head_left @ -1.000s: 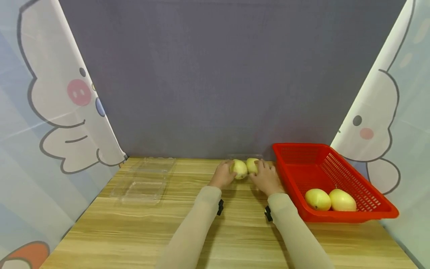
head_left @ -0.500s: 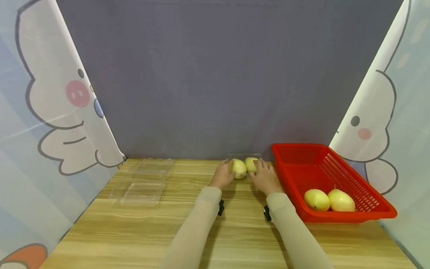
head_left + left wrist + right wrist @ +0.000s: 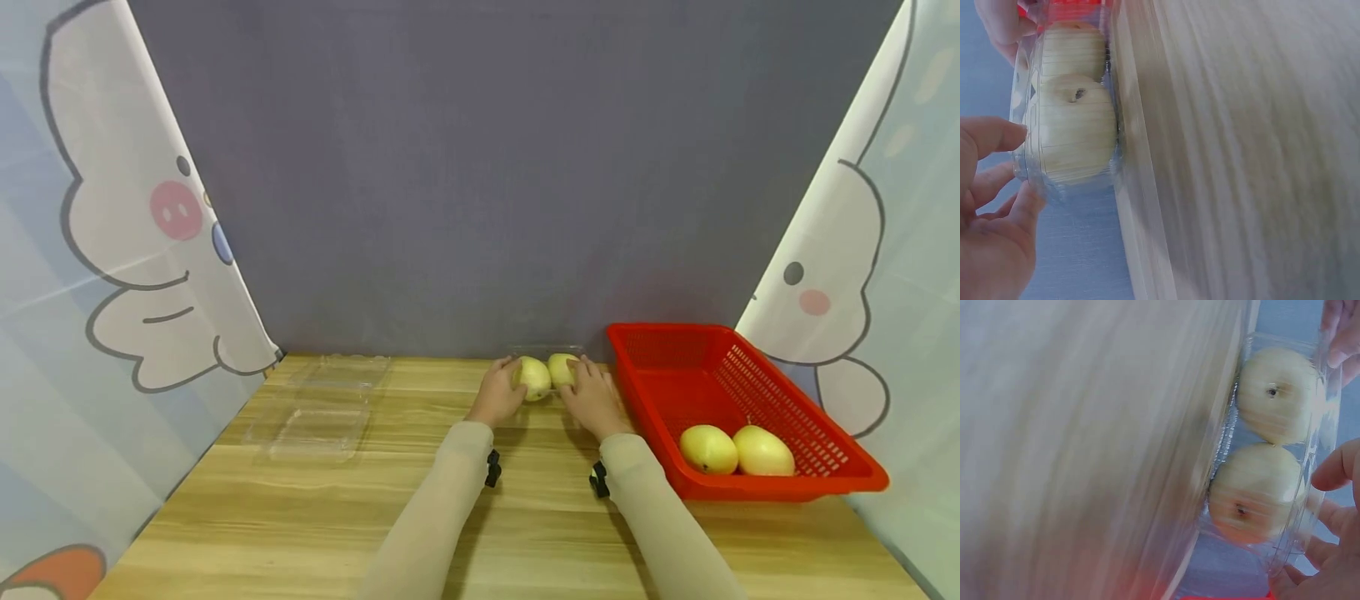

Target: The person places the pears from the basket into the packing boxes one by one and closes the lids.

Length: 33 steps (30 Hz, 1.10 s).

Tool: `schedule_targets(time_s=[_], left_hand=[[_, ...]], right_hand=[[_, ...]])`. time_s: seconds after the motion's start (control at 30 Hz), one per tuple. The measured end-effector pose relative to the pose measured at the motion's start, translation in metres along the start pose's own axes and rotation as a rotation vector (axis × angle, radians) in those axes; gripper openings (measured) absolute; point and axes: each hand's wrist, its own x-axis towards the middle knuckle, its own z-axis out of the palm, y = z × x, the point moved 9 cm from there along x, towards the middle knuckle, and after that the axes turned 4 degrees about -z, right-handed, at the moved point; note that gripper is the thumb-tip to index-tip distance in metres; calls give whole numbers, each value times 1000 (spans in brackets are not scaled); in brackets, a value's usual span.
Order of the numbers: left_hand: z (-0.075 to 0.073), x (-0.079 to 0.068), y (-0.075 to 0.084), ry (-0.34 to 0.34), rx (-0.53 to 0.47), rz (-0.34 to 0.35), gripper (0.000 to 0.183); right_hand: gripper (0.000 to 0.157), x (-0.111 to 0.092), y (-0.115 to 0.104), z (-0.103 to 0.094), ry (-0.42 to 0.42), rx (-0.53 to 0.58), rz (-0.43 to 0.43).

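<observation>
At the back of the table, two pale yellow pears (image 3: 534, 379) sit side by side in a clear plastic box (image 3: 1066, 194). My left hand (image 3: 498, 392) grips the left end of this box, thumb and fingertips at its rim and corner. On the other end, the fingers of my right hand (image 3: 592, 398) curl round the corner and hold the rim. In the right wrist view each pear (image 3: 1254, 494) shows a dark dimple through the plastic wall. The base of the box is partly hidden by my hands in the head view.
A red perforated basket (image 3: 678, 392) stands close to the right of my right forearm, with two more pears (image 3: 708, 450) at its near end. Another clear plastic box (image 3: 318, 429), lid folded back, lies on the left of the wooden table (image 3: 247, 525). A grey panel (image 3: 450, 167) rises behind.
</observation>
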Motion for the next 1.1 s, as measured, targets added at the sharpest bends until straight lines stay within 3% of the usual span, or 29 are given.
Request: schedule_targets(time_s=[0.33, 0.53, 0.77, 1.1], left_hand=[[-4, -3, 5, -29, 15, 48, 55], [-11, -8, 9, -37, 28, 52, 56], [-21, -21, 18, -71, 49, 60, 58], [-33, -37, 25, -89, 98, 105, 56]], right_hand=[[53, -4, -3, -8, 51, 100, 6], [47, -9, -14, -13, 101, 155, -55], [46, -17, -31, -16, 96, 231, -126], [46, -23, -51, -26, 122, 212, -226]])
